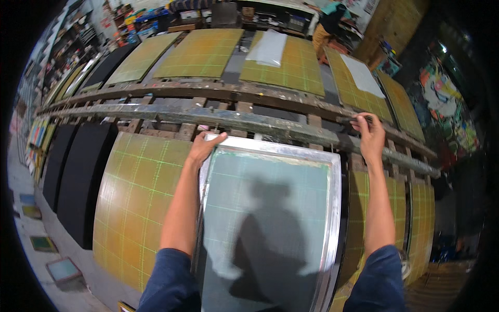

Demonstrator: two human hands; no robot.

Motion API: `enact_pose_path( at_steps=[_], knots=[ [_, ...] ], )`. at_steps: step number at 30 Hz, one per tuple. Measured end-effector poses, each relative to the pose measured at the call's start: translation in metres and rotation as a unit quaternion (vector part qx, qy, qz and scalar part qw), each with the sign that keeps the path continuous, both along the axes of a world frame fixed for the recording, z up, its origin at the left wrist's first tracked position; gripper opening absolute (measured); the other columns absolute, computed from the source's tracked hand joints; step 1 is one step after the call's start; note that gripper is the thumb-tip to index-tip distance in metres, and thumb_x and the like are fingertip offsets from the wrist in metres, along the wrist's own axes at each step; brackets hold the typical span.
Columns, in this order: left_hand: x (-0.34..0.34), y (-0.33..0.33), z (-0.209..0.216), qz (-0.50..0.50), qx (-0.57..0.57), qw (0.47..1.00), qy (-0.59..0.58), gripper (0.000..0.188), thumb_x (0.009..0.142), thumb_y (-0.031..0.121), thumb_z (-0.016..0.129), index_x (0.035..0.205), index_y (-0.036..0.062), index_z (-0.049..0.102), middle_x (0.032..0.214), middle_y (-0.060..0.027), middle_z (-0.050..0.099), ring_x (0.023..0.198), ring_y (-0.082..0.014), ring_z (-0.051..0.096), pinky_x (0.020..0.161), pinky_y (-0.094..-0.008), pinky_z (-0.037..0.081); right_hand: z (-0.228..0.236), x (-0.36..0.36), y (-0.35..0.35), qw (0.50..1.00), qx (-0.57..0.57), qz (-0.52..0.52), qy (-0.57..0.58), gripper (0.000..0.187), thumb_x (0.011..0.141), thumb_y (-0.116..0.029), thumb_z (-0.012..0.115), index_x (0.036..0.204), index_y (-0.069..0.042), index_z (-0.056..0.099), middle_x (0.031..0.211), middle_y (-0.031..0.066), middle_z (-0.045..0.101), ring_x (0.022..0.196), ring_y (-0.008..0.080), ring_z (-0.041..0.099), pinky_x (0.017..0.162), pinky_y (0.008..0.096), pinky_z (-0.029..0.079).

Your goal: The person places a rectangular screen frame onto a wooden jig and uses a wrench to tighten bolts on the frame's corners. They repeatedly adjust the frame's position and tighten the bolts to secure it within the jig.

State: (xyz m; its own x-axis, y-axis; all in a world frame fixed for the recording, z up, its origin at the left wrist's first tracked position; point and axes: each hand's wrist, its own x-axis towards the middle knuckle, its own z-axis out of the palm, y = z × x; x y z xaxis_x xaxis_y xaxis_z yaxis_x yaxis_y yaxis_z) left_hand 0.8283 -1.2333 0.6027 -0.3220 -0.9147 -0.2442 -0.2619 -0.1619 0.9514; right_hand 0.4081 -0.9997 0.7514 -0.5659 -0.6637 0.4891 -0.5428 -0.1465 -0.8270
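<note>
A screen printing frame (335, 208) with a silver metal rim and grey-green mesh lies before me, my shadow falling across it. My left hand (205, 148) is closed on its far left corner, thumb over the top edge and fingers down the side. To the right, beyond the frame's far right corner, my right hand (369, 130) is raised over the wooden rail (291, 127). Its thumb and fingers are pinched together; a small dark thing seems to be at the fingertips, too small to name.
Yellow-green gridded boards (140, 197) flank the frame, and more stand in a row beyond the rails. Black panels (86, 182) are at left. White sheets (267, 49) lie on far boards. Another person (330, 23) stands at the back near cluttered shelves. Small frames (65, 270) rest on the floor.
</note>
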Motion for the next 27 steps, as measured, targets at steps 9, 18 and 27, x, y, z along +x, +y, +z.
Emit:
enact_pose_path(
  at_steps=[9,18,27],
  knots=[
    [-0.008,0.016,0.02,-0.007,0.031,0.998,0.052,0.096,0.066,0.03,0.097,0.134,-0.0124,0.045,0.118,-0.0204,0.066,0.11,-0.0253,0.064,0.098,-0.0347,0.049,-0.097,0.205,-0.134,0.985,0.075,0.124,-0.098,0.015,0.093,-0.016,0.074,0.1,-0.003,0.073,0.084,0.0066,0.074,0.077,0.0102,0.065,0.07,0.0266,0.05],
    [0.005,0.008,0.018,-0.054,0.069,0.986,0.139,0.079,0.066,0.021,0.097,0.123,-0.012,0.054,0.112,-0.0187,0.07,0.1,-0.0221,0.068,0.088,-0.0346,0.054,-0.128,0.244,-0.16,0.973,0.084,0.176,-0.127,0.018,0.093,-0.016,0.074,0.099,0.001,0.073,0.086,0.0062,0.075,0.078,0.0126,0.066,0.073,0.0289,0.051],
    [-0.005,-0.012,-0.036,-0.036,-0.083,0.992,0.083,0.059,0.074,0.017,0.085,0.124,-0.0039,0.061,0.117,-0.0159,0.07,0.11,-0.025,0.065,0.091,-0.0381,0.052,-0.066,0.317,-0.212,0.917,0.17,0.193,0.305,0.017,0.089,-0.018,0.069,0.095,-0.002,0.072,0.086,0.0224,0.072,0.083,0.0388,0.071,0.073,0.0451,0.056]
  ],
)
